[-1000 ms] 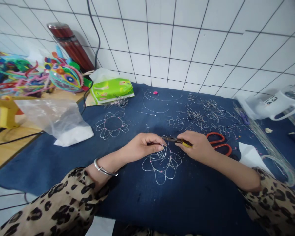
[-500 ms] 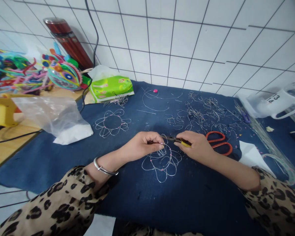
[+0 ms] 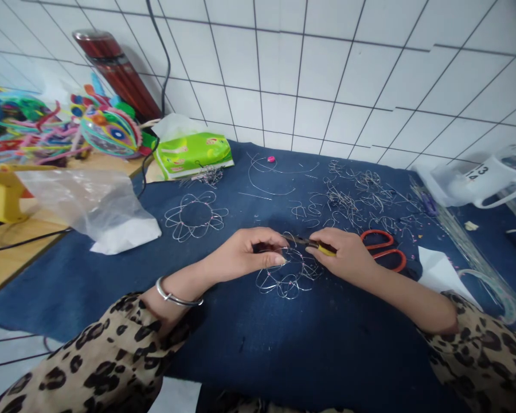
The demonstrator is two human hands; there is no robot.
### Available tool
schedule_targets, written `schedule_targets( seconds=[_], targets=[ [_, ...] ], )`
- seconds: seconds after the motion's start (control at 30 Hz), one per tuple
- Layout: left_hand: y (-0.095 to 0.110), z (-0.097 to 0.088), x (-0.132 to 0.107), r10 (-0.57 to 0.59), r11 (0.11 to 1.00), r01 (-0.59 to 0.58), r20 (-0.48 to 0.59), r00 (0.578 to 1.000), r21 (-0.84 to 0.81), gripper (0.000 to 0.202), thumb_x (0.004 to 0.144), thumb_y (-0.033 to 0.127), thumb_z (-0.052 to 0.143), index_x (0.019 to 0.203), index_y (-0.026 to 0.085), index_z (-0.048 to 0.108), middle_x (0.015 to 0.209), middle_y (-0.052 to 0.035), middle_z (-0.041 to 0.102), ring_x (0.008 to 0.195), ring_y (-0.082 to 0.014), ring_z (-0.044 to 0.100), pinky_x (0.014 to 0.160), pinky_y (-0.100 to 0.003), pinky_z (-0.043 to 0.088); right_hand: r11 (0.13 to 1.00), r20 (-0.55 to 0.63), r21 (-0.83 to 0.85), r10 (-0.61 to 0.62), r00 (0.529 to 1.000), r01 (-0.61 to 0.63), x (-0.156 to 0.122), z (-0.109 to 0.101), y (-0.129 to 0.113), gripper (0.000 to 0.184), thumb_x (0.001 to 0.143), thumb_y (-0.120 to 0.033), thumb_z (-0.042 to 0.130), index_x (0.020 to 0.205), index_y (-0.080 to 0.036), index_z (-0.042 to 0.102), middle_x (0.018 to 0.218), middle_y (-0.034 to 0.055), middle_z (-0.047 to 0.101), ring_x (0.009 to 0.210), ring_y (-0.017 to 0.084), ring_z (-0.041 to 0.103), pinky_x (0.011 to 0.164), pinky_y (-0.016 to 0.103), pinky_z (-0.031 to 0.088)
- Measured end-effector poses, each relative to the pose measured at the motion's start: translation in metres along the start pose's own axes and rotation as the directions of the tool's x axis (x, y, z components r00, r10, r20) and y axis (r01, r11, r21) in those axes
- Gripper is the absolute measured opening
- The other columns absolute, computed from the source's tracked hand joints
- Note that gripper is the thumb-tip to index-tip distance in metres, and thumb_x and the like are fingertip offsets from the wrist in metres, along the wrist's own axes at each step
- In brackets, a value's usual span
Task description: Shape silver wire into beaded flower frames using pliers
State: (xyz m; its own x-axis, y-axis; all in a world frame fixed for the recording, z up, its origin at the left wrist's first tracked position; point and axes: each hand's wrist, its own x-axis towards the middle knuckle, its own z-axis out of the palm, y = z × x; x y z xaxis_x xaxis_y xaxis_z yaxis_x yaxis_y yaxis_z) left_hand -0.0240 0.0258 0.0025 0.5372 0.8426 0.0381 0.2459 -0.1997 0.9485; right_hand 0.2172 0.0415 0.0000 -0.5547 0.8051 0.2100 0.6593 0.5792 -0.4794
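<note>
A flower-shaped piece of silver wire with small pink beads hangs below my fingers, its loops spread round a ring. My left hand holds its upper left edge, thumb in front and fingers curled behind. My right hand is closed round the yellow handle of a pair of pliers. The dark jaws point left, at the top of the wire flower, beside my left fingertips; their exact grip on the wire is too small to tell. A second wire flower lies flat to the left.
Red-handled scissors lie beside my right wrist. Loose wire pieces are scattered behind them, and long straight wires lie at right. A green tissue pack, a plastic bag, a yellow glue gun and a white mug stand around.
The wire flower has tilted flatter and shifted slightly right and up. My left thumb and fingers have parted a little. The pliers stay almost in place.
</note>
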Motion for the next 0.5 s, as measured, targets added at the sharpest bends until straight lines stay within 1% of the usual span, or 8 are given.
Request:
schedule_targets(
  seconds=[0.07,0.13,0.2,0.27,0.4,0.5],
  targets=[
    [0.0018,-0.0025,-0.0006,0.030,0.998,-0.028,-0.033,0.999,0.051,0.027,0.079,0.032,0.064,0.099,0.015,0.063,0.088,-0.0051,0.061,0.078,-0.0135,0.057,0.070,-0.026,0.048,1.000,-0.001,-0.019,-0.002,1.000,0.002,-0.0002,-0.0004,0.0001,0.017,0.083,-0.032,0.052,0.091,-0.022,0.063,0.085,0.0005,0.065,0.077,0.012,0.058,0.071,0.026,0.044],
    [0.0032,-0.0042,-0.0011,0.076,0.992,-0.066,-0.088,0.993,0.105,0.026,0.079,0.031,0.064,0.101,0.016,0.063,0.090,-0.0050,0.060,0.079,-0.0136,0.056,0.072,-0.027,0.047,0.999,0.001,-0.043,-0.012,1.000,0.012,-0.0004,-0.0007,0.0001,0.017,0.084,-0.032,0.052,0.091,-0.022,0.063,0.084,0.0004,0.065,0.076,0.012,0.057,0.070,0.025,0.043],
    [0.0043,-0.0047,-0.0014,0.122,0.985,-0.102,-0.146,0.982,0.141,0.027,0.079,0.029,0.064,0.104,0.017,0.063,0.092,-0.0053,0.060,0.079,-0.0133,0.056,0.074,-0.027,0.047,0.997,0.000,-0.073,-0.028,1.000,0.028,-0.0005,-0.0007,-0.0002,0.017,0.085,-0.032,0.051,0.091,-0.022,0.063,0.084,0.0005,0.065,0.075,0.012,0.057,0.069,0.025,0.043],
    [0.0051,-0.0039,-0.0013,0.166,0.978,-0.138,-0.180,0.970,0.159,0.028,0.080,0.027,0.064,0.106,0.018,0.064,0.095,-0.0057,0.059,0.079,-0.0127,0.056,0.074,-0.027,0.047,0.994,-0.003,-0.103,-0.045,0.999,0.044,-0.0006,-0.0003,-0.0008,0.018,0.085,-0.033,0.051,0.092,-0.021,0.063,0.083,0.0008,0.065,0.075,0.013,0.057,0.069,0.025,0.042],
    [0.0053,-0.0009,-0.0006,0.231,0.963,-0.196,-0.192,0.954,0.187,0.020,0.081,0.023,0.062,0.100,0.018,0.067,0.095,-0.0065,0.061,0.082,-0.0138,0.057,0.075,-0.027,0.048,0.988,0.009,-0.136,-0.074,0.997,0.074,-0.0001,0.0008,-0.0030,0.020,0.086,-0.035,0.050,0.093,-0.021,0.062,0.084,0.0014,0.064,0.077,0.014,0.057,0.071,0.026,0.043],
    [0.0042,0.0002,-0.0001,0.255,0.955,-0.216,-0.189,0.948,0.203,0.014,0.083,0.021,0.060,0.094,0.018,0.068,0.091,-0.0064,0.063,0.085,-0.0148,0.057,0.078,-0.028,0.048,0.985,0.020,-0.148,-0.088,0.996,0.090,0.0006,0.0018,-0.0050,0.021,0.086,-0.035,0.049,0.093,-0.021,0.062,0.084,0.0020,0.064,0.078,0.014,0.058,0.071,0.027,0.043]
  ],
)
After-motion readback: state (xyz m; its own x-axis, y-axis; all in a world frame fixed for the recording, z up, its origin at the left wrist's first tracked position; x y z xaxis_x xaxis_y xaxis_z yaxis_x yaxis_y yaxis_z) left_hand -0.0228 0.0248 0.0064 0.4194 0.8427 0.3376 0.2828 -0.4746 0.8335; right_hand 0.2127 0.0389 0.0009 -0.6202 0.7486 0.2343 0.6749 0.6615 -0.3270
